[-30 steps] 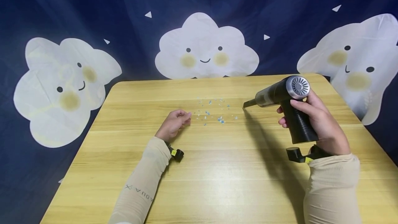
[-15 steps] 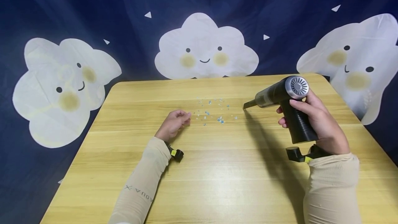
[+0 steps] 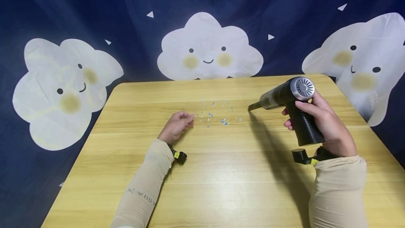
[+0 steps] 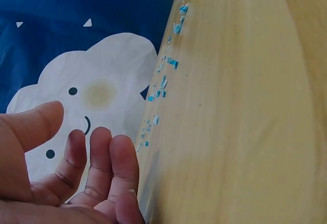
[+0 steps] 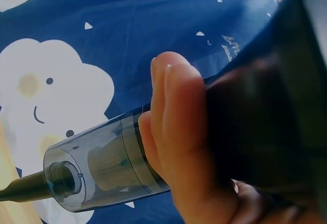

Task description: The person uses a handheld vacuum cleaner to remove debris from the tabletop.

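Note:
My right hand (image 3: 329,126) grips the black handle of a handheld vacuum cleaner (image 3: 278,96) at the right of the head view. Its narrow nozzle points left and down, with the tip close over the table beside scattered blue and white paper scraps (image 3: 224,121). In the right wrist view the fingers wrap the handle, and the clear dust chamber (image 5: 107,165) shows a filter inside. To the left of the scraps, my left hand (image 3: 177,126) rests at the table, holding nothing. The left wrist view shows its fingers (image 4: 99,163) loosely curled and the thumb apart from them.
A light wooden table (image 3: 215,185) spans the view. Behind it hangs a dark blue curtain (image 3: 136,2) printed with white smiling clouds and small triangles. Each wrist wears a small black camera, such as the left wrist camera (image 3: 180,157). The vacuum's shadow falls across the table.

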The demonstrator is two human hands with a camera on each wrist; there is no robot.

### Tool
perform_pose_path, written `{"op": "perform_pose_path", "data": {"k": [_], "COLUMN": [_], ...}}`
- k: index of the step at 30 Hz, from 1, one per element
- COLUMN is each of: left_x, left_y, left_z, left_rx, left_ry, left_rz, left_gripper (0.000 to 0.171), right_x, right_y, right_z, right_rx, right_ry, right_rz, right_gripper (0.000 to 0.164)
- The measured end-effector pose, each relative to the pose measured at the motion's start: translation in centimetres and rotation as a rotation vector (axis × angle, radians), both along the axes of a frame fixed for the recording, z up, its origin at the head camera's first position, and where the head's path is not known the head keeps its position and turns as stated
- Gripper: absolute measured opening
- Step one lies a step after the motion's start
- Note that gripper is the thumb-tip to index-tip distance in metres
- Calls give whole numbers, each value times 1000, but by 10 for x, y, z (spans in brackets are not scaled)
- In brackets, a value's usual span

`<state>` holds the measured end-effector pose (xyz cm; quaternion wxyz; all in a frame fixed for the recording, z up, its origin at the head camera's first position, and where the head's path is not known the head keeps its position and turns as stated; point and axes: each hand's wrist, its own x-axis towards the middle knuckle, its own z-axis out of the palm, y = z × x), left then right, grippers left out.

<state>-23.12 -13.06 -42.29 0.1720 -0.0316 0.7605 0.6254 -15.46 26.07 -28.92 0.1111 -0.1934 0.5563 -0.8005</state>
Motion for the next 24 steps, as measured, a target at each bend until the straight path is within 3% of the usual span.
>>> {"op": "perform_pose_path", "data": {"k": [24], "left_x": [0], "left_y": [1], "left_z": [2], "left_rx": [-4], "left_ry": [18], "left_rz": [-4], "left_gripper": [24], "right_x": [6], "right_y": [11], "right_z": [4], "right_rx": [-43], "right_ry": [-21], "right_rz": [42], "right_gripper": [40]}}
